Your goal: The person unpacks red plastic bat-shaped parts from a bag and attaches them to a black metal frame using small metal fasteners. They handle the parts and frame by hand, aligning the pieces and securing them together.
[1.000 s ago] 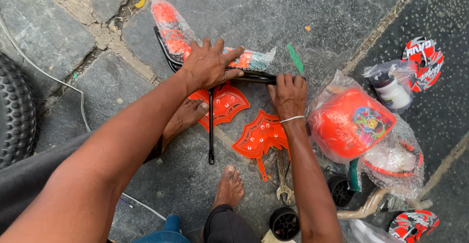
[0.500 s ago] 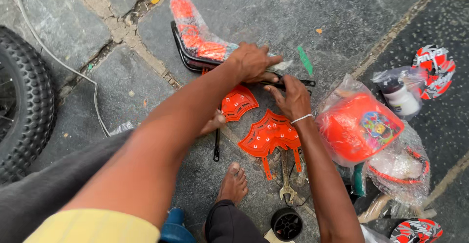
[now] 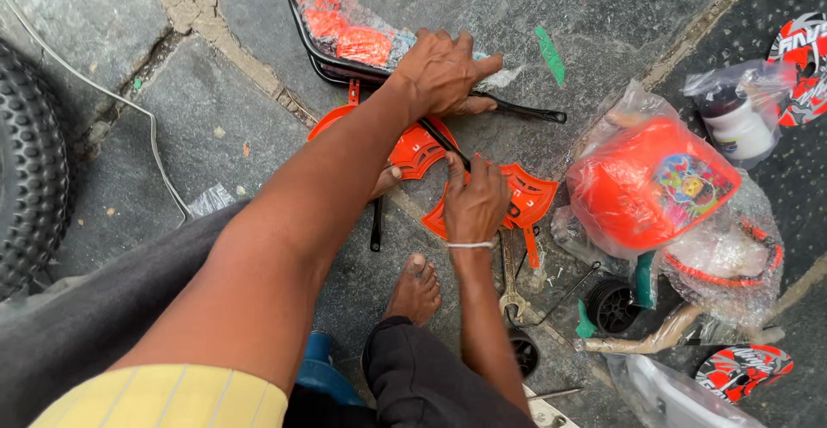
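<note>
My left hand (image 3: 444,73) presses down over a black metal frame (image 3: 517,111) that carries an orange part wrapped in clear plastic (image 3: 340,27). Just below it, my right hand (image 3: 474,202), with a white band at the wrist, is closed on a thin black rod (image 3: 435,135). The rod slants across two orange plastic guard pieces, one (image 3: 412,154) under my left forearm and one (image 3: 532,195) beside my right hand. My bare foot (image 3: 415,290) rests on the stone below the hands.
A knobbly black tyre (image 3: 26,170) and a white cable (image 3: 129,109) lie at left. At right are a bagged orange helmet-like shell (image 3: 642,187), a bagged white jar (image 3: 732,127), red patterned panels (image 3: 801,58), a small black wheel (image 3: 616,306) and a spanner (image 3: 510,282).
My right hand has come off the black frame and down onto the rod over the orange guards. My left hand stays on the frame. The view has shifted left and drawn closer.
</note>
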